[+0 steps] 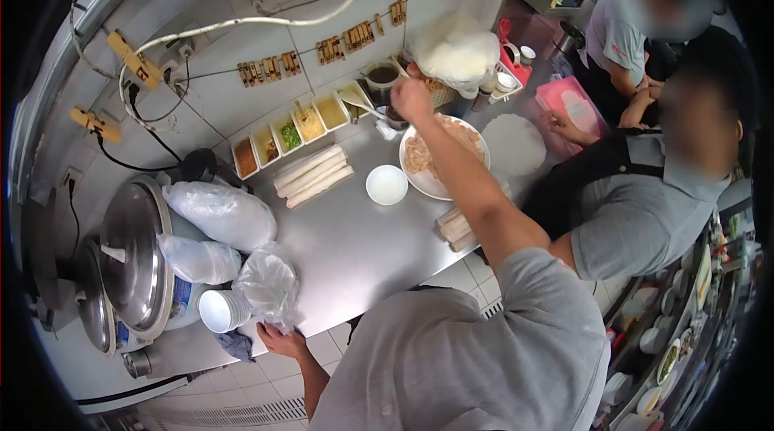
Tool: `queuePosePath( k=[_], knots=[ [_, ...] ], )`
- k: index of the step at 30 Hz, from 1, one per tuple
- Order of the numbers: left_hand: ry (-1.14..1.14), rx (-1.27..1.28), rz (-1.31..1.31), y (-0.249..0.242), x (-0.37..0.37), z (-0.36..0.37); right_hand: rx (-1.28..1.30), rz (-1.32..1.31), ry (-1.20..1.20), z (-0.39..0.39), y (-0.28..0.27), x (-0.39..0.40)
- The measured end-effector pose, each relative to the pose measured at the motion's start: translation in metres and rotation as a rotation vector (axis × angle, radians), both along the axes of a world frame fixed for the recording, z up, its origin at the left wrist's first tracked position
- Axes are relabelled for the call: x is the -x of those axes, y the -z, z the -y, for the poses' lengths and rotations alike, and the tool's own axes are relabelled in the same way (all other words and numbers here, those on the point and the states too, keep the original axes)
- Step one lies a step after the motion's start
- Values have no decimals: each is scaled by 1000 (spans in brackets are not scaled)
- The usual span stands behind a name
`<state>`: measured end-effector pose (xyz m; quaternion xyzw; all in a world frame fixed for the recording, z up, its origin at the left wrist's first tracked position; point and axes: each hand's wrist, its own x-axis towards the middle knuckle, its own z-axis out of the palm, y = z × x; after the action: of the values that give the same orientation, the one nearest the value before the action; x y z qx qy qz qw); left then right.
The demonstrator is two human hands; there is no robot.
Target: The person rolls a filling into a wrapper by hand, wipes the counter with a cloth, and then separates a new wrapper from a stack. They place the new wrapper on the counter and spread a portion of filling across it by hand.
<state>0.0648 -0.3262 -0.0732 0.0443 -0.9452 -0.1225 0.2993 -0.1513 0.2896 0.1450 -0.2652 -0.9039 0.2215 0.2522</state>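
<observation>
My right hand (413, 99) is stretched across the counter, fingers closed, beside a dark sauce container (381, 74). What it grips, if anything, is hidden. A white-handled spoon (363, 104) lies just left of it. Under my forearm sits a large white bowl (425, 183) of pale shredded food (421, 154). A small white bowl (387, 186) stands to its left. At the counter's front edge, my left hand (280, 341) has its fingers apart and holds nothing visible. It is close to a clear plastic bag (268, 284), stacked white cups (222, 311) and a dark cloth (235, 345).
Topping trays (289, 134) line the wall near rolled white wraps (313, 175). More rolls (457, 229) lie by the front edge, and a round white sheet (513, 145) is at right. Lidded pots (139, 254) stand left. Two co-workers are at right, one beside a pink tray (571, 107).
</observation>
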Motion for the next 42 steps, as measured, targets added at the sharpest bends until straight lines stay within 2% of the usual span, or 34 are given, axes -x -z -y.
queuePosePath(
  k=[2, 4, 5, 7, 8, 11, 15, 17, 18, 20, 21, 22, 23, 24, 25, 27, 28, 30, 31, 32, 34, 36, 38, 40, 41, 42],
  knots=[
    [-32, -25, 37, 3, 3, 2, -192, -11, 58, -33, 2, 27],
    [-35, -31, 45, 6, 0, 5, -405, 107, 160, -59, 2, 45],
    [-35, -34, 47, 7, -2, 8, -406, 102, 155, -67, 2, 47],
    [-65, -34, 108, -2, 0, 0, -572, 128, 299, -79, -8, 49],
    [-69, -34, 99, -10, 1, -6, -571, 119, 298, -84, -12, 49],
    [-111, -47, 176, -14, 2, -8, -473, 321, 230, -97, -20, 47],
    [-64, 41, 175, -13, -2, -1, -522, 238, 208, -124, -3, 41],
    [-80, -2, 227, -16, 2, -2, -225, 59, 182, -129, -26, 35],
    [-68, 8, 233, -15, 4, -2, -175, -16, 168, -135, -34, 31],
    [50, -262, 204, -11, 1, 3, -76, -129, 93, -151, -49, 19],
    [56, -257, 220, -14, -1, 4, -29, -176, 30, -161, -58, 11],
    [-13, -409, 162, -20, -3, 4, -26, -161, 35, -170, -63, 4],
    [-88, -561, 97, -26, -5, 3, 63, -268, -21, -178, -69, -3],
    [-243, -546, 50, -35, -11, -3, 152, -378, -79, -182, -79, -11],
    [-287, -491, -45, -35, -19, 0, 151, -375, -85, -180, -92, -23],
    [-339, -437, -146, -53, -24, -11, 640, -403, -166, -167, -118, -51],
    [-241, -446, -189, -72, -22, -27, 641, -400, -176, -162, -123, -61],
    [-44, -478, -223, -120, -7, -72, 913, -524, -403, -143, -136, -75],
    [29, -624, -140, -128, 3, -89, 921, -513, -425, -128, -142, -81],
    [228, -784, -87, -135, 18, -109, 1013, -499, -462, -104, -153, -89],
    [484, -871, 86, -159, 53, -158, 1122, -469, -526, -70, -151, -97],
    [762, -1028, 174, -179, 85, -208, 1249, -385, -716, -44, -143, -98],
    [846, -1316, 426, -188, 114, -251, 1370, -368, -849, -11, -133, -102],
    [991, -1963, 856, -169, 134, -277, 1520, -335, -855, 32, -133, -116],
    [977, -1959, 847, -169, 125, -275, 1533, -329, -863, 47, -125, -122],
    [913, -2128, 981, -169, 117, -277, 1576, -314, -869, 57, -113, -126]
  ],
)
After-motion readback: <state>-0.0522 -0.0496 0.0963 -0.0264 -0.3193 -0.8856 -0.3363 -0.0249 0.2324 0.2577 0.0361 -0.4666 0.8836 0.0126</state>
